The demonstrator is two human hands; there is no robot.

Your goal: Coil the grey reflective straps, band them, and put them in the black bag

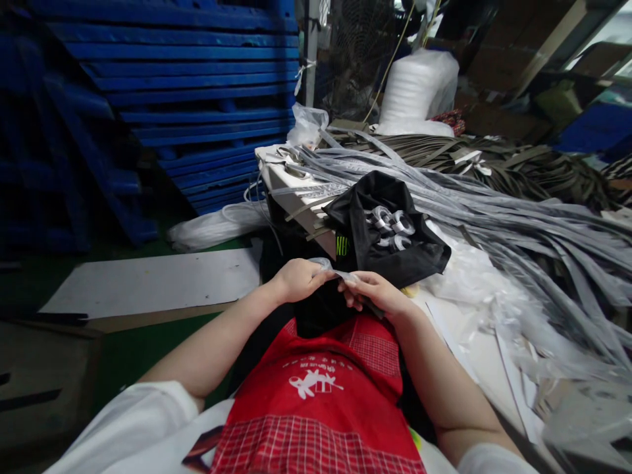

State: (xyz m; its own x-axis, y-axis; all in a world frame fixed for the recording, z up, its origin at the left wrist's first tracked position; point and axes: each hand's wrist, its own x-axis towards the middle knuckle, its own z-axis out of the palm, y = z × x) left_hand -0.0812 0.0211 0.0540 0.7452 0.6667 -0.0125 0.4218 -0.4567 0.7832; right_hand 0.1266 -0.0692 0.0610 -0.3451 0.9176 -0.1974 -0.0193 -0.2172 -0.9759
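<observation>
My left hand (299, 280) and my right hand (375, 293) meet above my lap, both pinching one thin grey strip (340, 271) that runs between them. The fingers of each hand are curled closed on it. Just beyond the hands a black bag (365, 247) lies open on the table edge, with several rolled grey strips (392, 227) inside. A red checked apron (326, 395) covers my lap below the hands.
A large heap of long grey strips (518, 224) spreads over the white table (469, 342) to the right, with olive strips (494, 158) behind. Blue pallets (197, 99) stand at the left, a white board (153, 280) lies on the green floor, and a white foam roll (419, 89) stands at the back.
</observation>
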